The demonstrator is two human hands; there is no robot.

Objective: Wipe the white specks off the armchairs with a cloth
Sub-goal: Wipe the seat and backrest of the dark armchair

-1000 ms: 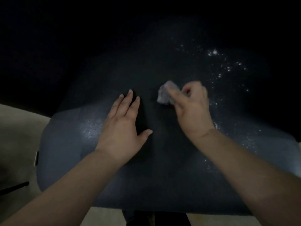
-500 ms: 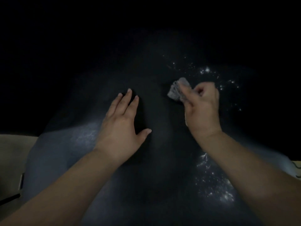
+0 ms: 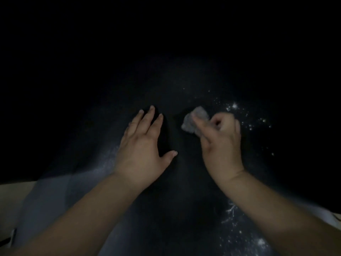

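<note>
A dark armchair seat (image 3: 180, 182) fills the middle of the dim view. My right hand (image 3: 221, 143) grips a small crumpled grey cloth (image 3: 193, 120) and holds it against the seat. My left hand (image 3: 142, 146) lies flat on the seat to the left of the cloth, fingers straight and spread. White specks (image 3: 245, 115) are scattered just right of the cloth. Another patch of white specks (image 3: 245, 235) lies low on the seat beside my right forearm. A faint whitish smear (image 3: 108, 163) shows left of my left wrist.
Pale floor (image 3: 13, 194) shows at the lower left beyond the seat's edge, and a sliver of it at the lower right (image 3: 335, 217). Everything above and behind the seat is black and unreadable.
My right hand with the cloth first moved up and right toward the upper specks, then came back left. My left hand stayed flat in place. The camera tilted, so the seat sits lower in view.
</note>
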